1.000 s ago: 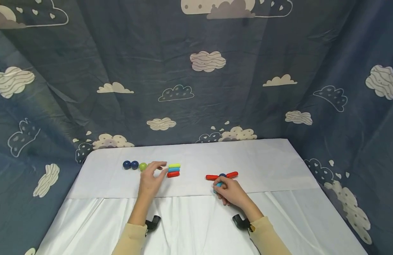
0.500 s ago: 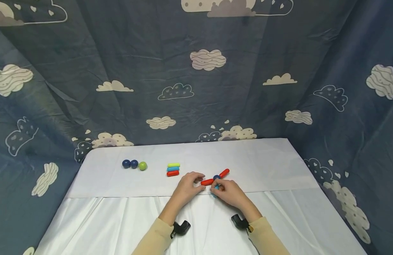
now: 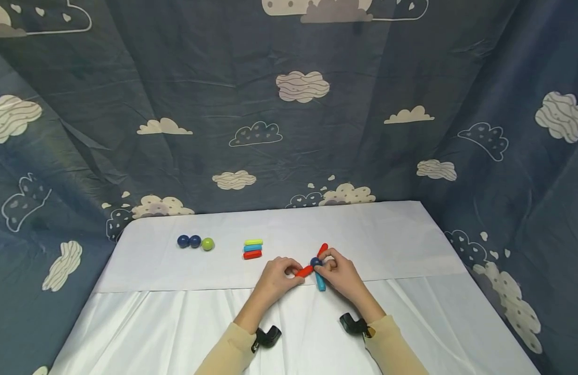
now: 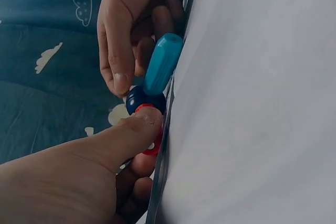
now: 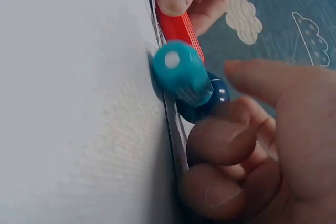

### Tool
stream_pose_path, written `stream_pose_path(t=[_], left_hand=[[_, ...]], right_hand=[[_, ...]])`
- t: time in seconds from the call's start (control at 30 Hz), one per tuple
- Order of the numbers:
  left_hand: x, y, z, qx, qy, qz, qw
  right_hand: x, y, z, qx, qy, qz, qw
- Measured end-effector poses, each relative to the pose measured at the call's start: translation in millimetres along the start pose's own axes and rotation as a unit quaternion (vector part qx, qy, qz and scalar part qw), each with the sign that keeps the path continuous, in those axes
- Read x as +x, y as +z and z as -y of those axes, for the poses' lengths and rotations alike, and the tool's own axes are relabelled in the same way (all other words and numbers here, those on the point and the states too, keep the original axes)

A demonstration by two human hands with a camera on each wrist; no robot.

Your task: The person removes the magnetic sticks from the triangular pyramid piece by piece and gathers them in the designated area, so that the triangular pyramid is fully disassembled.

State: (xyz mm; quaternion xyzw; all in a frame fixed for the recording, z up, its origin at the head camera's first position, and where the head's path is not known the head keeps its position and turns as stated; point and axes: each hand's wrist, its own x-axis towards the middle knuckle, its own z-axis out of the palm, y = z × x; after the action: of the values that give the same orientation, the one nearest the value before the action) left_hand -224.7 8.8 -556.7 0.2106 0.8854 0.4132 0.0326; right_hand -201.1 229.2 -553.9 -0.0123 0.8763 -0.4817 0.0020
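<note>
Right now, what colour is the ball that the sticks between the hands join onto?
Dark blue: the ball shows best in the right wrist view, behind the light blue stick.

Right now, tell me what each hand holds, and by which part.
Left hand pinches the near red rod by its outer end. Right hand grips the blue ball joining the rods.

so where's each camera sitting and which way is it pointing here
Head: above, facing forward and down at the white cloth table; both hands and beige sleeves show.
Left wrist: low along the cloth; left hand pinches the red plastic stick.
Right wrist: low, opposite way; right hand beside the dark blue ball.
All three share the light blue plastic stick.
</note>
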Motion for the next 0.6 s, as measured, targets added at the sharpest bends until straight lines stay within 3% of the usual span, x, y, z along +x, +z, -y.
stream_pose_path(t=[0.33, 0.6], left_hand=[[-4.9, 1.0, -3.4, -0.002, 0.0, 0.034, 0.9994], [-2.2, -4.9, 2.3, 0.003, 0.032, 0.011, 0.9994]], right_hand=[[-0.5, -0.1, -1.1, -0.047, 0.011, -0.007, 0.999], [-1.0, 0.3, 1.9, -0.063, 0.004, -0.001, 0.998]])
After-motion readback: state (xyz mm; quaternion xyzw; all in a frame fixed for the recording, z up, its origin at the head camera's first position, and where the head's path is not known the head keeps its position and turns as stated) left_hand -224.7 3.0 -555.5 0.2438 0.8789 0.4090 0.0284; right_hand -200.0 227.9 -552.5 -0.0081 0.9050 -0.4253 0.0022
